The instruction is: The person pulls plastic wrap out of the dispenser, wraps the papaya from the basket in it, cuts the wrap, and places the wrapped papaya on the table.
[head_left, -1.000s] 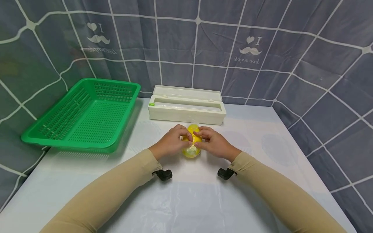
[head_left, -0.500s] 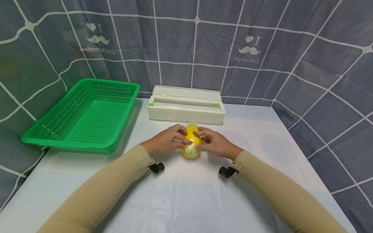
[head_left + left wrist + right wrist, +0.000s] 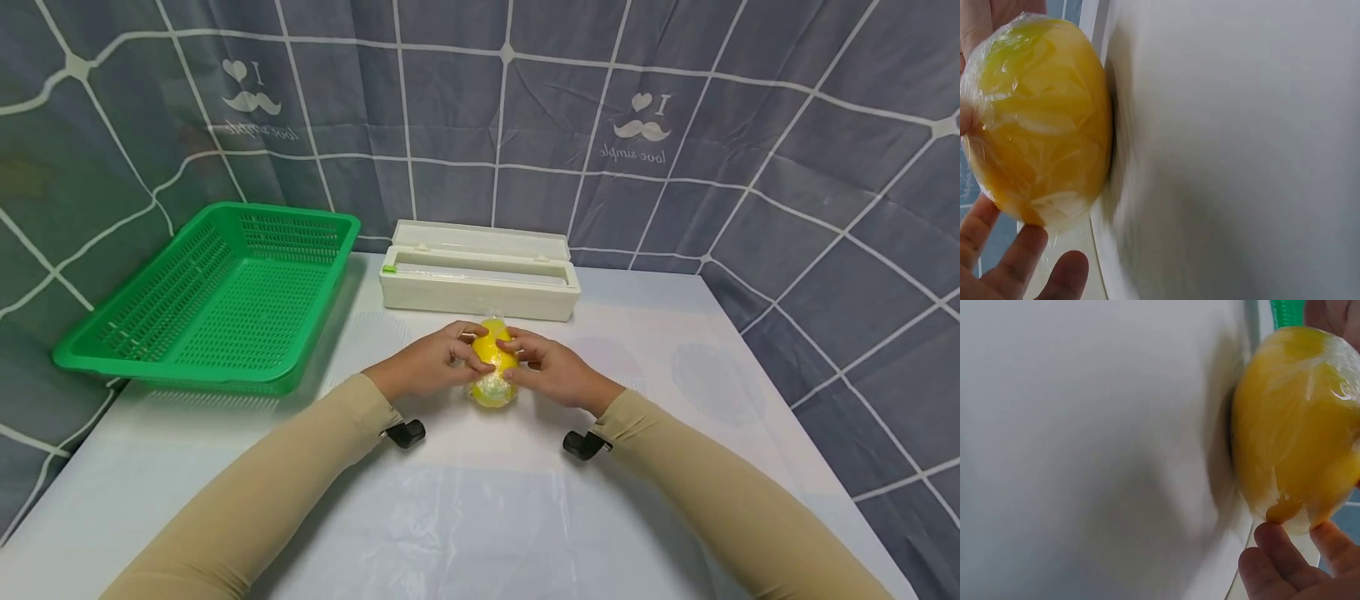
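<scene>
A yellow fruit, greenish at its near end, lies on the white table under a tight layer of clear plastic wrap. Wrinkles and glossy folds of the wrap show closely in the left wrist view. From the left, my left hand holds the fruit, thumb on top and fingers at its far end. My right hand grips the opposite side with thumb and curved fingers; its fingertips press the wrap at the far end. A little loose film sticks up beyond the fruit.
Just behind the fruit stands a white cling film box, its lid raised and a roll inside. A green plastic basket sits at the left back. A grey checked curtain borders the table at the back and right.
My left hand has drawn back to the left from over the fruit, its fingers spreading and then settling along the fruit's left side and far end. My right hand has barely moved.
</scene>
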A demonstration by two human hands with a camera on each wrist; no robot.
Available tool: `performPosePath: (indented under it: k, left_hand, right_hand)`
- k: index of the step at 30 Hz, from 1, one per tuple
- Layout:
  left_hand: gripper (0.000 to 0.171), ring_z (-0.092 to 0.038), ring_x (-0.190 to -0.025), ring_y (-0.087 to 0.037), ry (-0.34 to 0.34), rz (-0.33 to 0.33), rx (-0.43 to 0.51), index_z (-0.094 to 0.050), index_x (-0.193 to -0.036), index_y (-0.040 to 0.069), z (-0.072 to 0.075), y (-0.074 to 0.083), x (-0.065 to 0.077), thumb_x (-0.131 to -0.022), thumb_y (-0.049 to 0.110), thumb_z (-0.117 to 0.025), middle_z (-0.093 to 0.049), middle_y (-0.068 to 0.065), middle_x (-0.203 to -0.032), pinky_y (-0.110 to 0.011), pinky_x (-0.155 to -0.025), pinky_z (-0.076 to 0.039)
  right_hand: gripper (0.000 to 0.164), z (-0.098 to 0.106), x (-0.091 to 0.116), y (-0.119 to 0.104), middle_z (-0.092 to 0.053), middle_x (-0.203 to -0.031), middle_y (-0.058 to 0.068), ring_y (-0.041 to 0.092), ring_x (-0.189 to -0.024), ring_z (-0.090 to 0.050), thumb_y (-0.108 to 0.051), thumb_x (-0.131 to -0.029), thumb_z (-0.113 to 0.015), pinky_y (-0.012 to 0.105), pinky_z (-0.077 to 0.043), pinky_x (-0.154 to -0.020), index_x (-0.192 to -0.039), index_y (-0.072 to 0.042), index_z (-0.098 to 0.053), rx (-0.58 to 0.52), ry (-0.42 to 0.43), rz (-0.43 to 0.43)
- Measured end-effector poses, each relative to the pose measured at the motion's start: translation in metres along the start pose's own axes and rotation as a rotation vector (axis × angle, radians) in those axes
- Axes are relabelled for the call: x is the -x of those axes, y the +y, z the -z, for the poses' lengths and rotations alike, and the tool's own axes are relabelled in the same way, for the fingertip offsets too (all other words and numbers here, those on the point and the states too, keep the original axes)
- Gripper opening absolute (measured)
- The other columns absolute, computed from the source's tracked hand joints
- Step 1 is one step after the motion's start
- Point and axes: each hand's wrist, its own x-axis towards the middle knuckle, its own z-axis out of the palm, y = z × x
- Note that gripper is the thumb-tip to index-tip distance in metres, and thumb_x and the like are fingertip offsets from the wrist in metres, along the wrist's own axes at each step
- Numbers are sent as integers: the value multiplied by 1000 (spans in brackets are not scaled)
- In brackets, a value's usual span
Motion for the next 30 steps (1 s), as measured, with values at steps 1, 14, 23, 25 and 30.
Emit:
performPosePath:
  k: [1,14,23,25,30]
  left_hand:
    - [14,-44,-151,-32,-7,-1,-1,-84,-109,27,0,-1,1,-98,24,-77,-42,-5,-163,-50,-122,-42]
    - [14,-42,-153,-31,-16,2,-14,-84,-110,30,1,-2,3,-98,30,-76,-41,2,-162,-54,-122,-40]
    - [9,-51,-142,-32,33,36,47,-83,-102,22,-4,2,-3,-95,20,-77,-45,-6,-158,-50,-112,-48]
    - [10,-52,-141,-31,26,58,52,-82,-104,24,-3,2,-4,-95,21,-78,-44,-5,-159,-50,-110,-49]
    - [7,-50,-142,-31,22,80,57,-79,-102,24,-1,4,-6,-95,27,-80,-44,-4,-158,-49,-111,-48]
  right_hand:
    - [46,0,0,0,-30,-172,13,38,-142,-54,-17,-102,-70,54,-45,-118,-145,-7,-59,7,0,1]
    - [61,4,1,5,-25,-174,11,38,-147,-50,-19,-100,-73,55,-41,-121,-156,-9,-50,42,-44,9]
    - [40,-1,0,0,-35,-170,12,37,-141,-57,-23,-103,-69,53,-48,-115,-139,-8,-65,47,40,6]
    - [36,-3,-1,-2,-37,-169,13,37,-140,-58,-25,-103,-70,52,-49,-115,-134,-8,-67,67,63,4]
    - [32,-5,0,-5,-38,-168,15,38,-144,-54,-24,-103,-70,51,-49,-115,-130,-7,-68,85,66,22]
